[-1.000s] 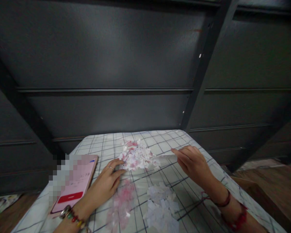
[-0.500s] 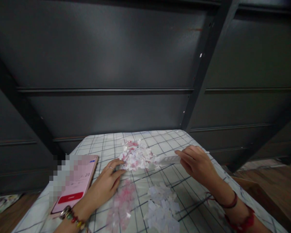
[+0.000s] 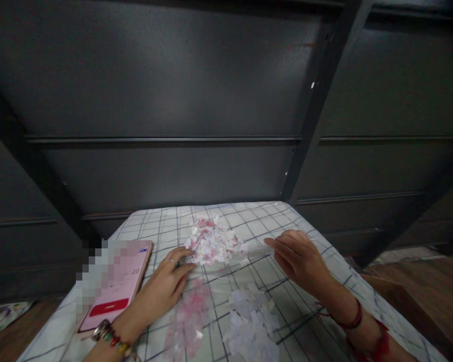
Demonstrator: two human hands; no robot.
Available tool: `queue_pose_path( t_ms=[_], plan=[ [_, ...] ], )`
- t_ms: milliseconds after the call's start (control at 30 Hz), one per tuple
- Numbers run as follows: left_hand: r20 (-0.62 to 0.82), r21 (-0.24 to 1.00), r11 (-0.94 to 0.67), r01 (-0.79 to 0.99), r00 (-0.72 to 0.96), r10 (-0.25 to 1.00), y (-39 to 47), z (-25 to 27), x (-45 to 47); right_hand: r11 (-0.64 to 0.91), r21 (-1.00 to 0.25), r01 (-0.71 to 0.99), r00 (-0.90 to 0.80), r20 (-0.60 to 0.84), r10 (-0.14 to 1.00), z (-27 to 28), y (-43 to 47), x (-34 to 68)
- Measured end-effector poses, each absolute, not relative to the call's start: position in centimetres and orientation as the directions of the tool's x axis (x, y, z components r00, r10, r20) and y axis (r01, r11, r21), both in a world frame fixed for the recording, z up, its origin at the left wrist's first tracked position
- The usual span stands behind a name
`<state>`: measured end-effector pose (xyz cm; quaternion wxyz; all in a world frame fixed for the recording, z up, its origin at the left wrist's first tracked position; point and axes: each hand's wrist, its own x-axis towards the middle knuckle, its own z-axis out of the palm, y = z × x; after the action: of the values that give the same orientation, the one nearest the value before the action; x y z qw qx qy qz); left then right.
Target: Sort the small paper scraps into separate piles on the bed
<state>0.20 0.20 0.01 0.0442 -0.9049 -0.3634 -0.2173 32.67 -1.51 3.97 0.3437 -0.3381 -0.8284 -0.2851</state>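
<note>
A mixed heap of white and pink scraps [image 3: 213, 244] lies in the middle of the checked cloth. My left hand [image 3: 169, 276] rests at the heap's left edge, fingers stretched and apart, fingertips touching or very near the scraps. To the right, my right hand [image 3: 300, 256] has its fingers closed on a clear, flat plastic strip [image 3: 260, 251]. The strip's far end reaches the heap's right side; the rest is hidden by the hand. Nearer me lie a pile of pink, see-through pieces [image 3: 192, 314] and a pile of white paper scraps [image 3: 252, 324].
A phone [image 3: 117, 286] with a lit pink screen lies left of my left forearm. The cloth-covered table [image 3: 256, 216] stands against a dark metal panel [image 3: 166, 90]. A brown box [image 3: 400, 301] is on the floor at the right.
My right hand has moved slightly to the left, with the clear strip, towards the heap. The left hand and the piles look the same.
</note>
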Motion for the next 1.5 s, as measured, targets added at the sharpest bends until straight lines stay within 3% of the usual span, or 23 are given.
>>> queue_pose_path(
  t_ms=[200, 533, 733, 1033, 1333, 1500],
  plan=[
    [0.427, 0.08, -0.728, 0.681, 0.636, 0.642, 0.2, 0.1, 0.3, 0.698, 0.199, 0.688, -0.559, 0.758, 0.336, 3.4, -1.7, 32.1],
    [0.425, 0.09, -0.725, 0.683, 0.632, 0.648, 0.1, 0.2, 0.3, 0.636, 0.248, 0.731, -0.548, 0.768, 0.331, 4.6, -1.8, 33.3],
    [0.432, 0.093, -0.724, 0.684, 0.627, 0.648, 0.0, 0.4, 0.4, 0.715, 0.194, 0.671, -0.557, 0.768, 0.315, 4.0, -2.1, 31.9],
    [0.441, 0.097, -0.724, 0.683, 0.623, 0.646, 0.1, 0.4, 0.4, 0.693, 0.172, 0.7, -0.547, 0.753, 0.366, 4.1, -1.9, 32.6],
    [0.435, 0.107, -0.729, 0.676, 0.628, 0.646, -0.1, 0.6, 0.4, 0.71, 0.124, 0.693, -0.496, 0.797, 0.344, 4.2, -2.1, 32.9],
    [0.426, 0.096, -0.729, 0.678, 0.633, 0.646, -0.1, 0.5, 0.4, 0.738, 0.126, 0.663, -0.546, 0.756, 0.361, 4.3, -1.8, 33.3]
  ],
)
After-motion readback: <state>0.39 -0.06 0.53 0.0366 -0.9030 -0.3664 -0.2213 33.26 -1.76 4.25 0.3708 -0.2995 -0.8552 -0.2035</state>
